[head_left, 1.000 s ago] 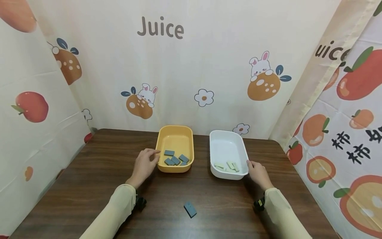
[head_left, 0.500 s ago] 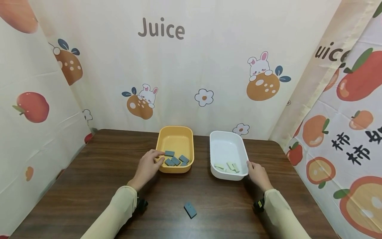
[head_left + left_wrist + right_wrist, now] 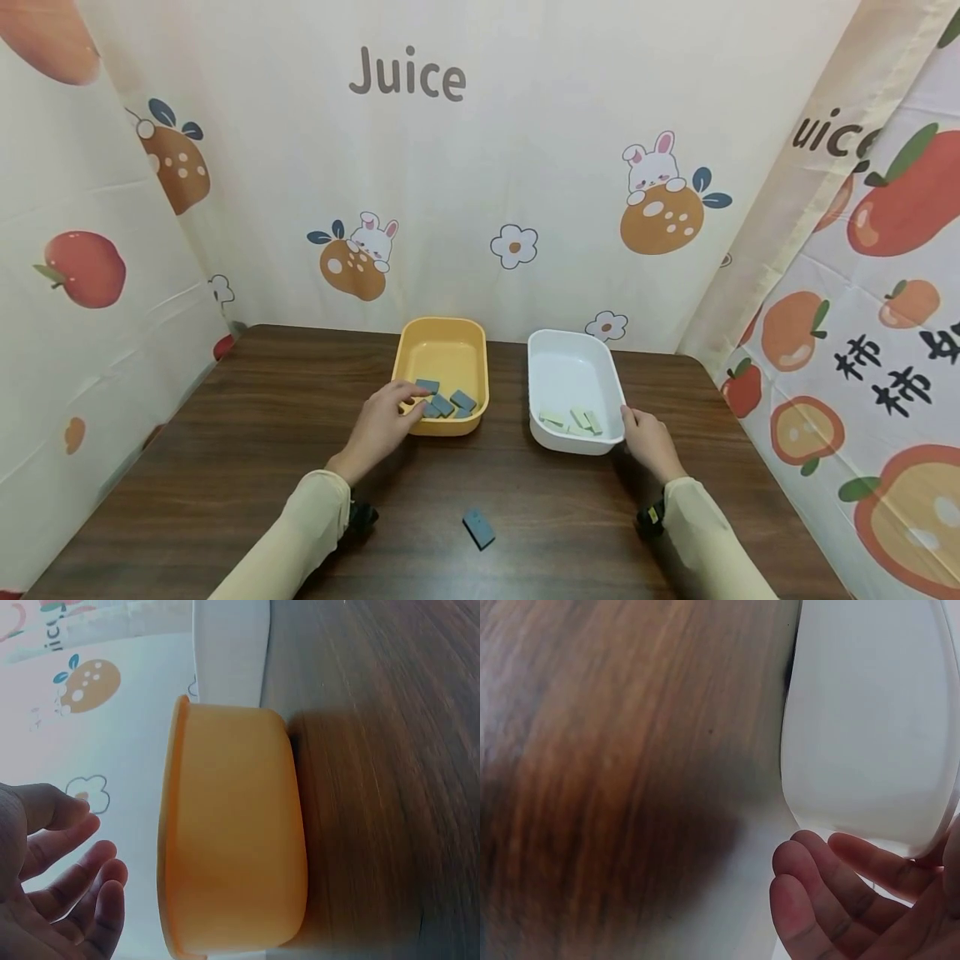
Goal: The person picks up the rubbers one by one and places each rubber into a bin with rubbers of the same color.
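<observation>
In the head view my left hand (image 3: 384, 421) is over the near left corner of a yellow plastic bin (image 3: 442, 329), its thumb and fingers loosely bent above several grey-blue blocks (image 3: 441, 406). Nothing shows between those fingers; in the left wrist view they are beside the rim of the bin (image 3: 232, 825). My right hand (image 3: 651, 440) grips the near right rim of a white plastic bin (image 3: 573, 342), where several pale green blocks (image 3: 577, 417) lie at the near end. Seen from the right wrist, the thumb and index finger meet at the rim of the white bin (image 3: 870, 712).
A single grey-blue block (image 3: 478, 529) lies on the brown wooden table (image 3: 540, 508), nearer to me than the bins. Behind the table hangs a printed curtain (image 3: 480, 167), and another patterned cloth (image 3: 885, 333) hangs on the right side.
My left hand has moved right and inward, from the yellow bin's left edge to over the blocks. The right hand has stayed at the white bin's rim.
</observation>
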